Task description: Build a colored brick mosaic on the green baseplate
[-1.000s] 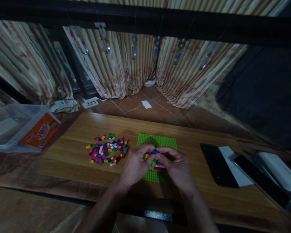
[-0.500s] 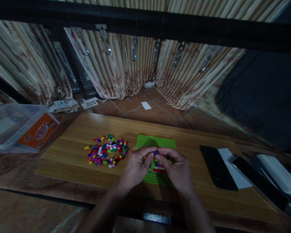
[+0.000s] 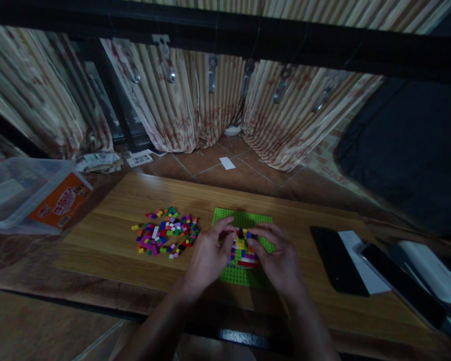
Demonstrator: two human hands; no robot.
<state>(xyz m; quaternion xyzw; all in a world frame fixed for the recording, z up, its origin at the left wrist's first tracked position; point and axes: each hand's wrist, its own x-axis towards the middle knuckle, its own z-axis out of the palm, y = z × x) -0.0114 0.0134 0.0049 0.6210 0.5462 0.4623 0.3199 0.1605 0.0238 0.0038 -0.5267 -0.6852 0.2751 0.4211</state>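
A green baseplate [image 3: 263,220] lies on the wooden table [image 3: 116,210] straight ahead of me. On it sits a patch of small bricks [image 3: 242,253] in yellow, blue, red and white. My left hand [image 3: 209,258] and my right hand [image 3: 280,260] rest over the plate, fingers curled. The fingertips of both meet round a small blue brick [image 3: 242,233] at the patch's far edge, down at plate level. A pile of loose coloured bricks [image 3: 167,235] lies on the table to the left of my left hand.
A clear plastic box [image 3: 11,193] with an orange label stands at the far left. Two dark phones [image 3: 336,258] [image 3: 402,283] and white papers [image 3: 361,260] lie at the right. Striped curtains [image 3: 180,110] hang behind, above a tiled floor.
Both hands have sunk from just above the plate down onto it, carrying the blue brick to the far edge of the built patch. The camera view shifted slightly.
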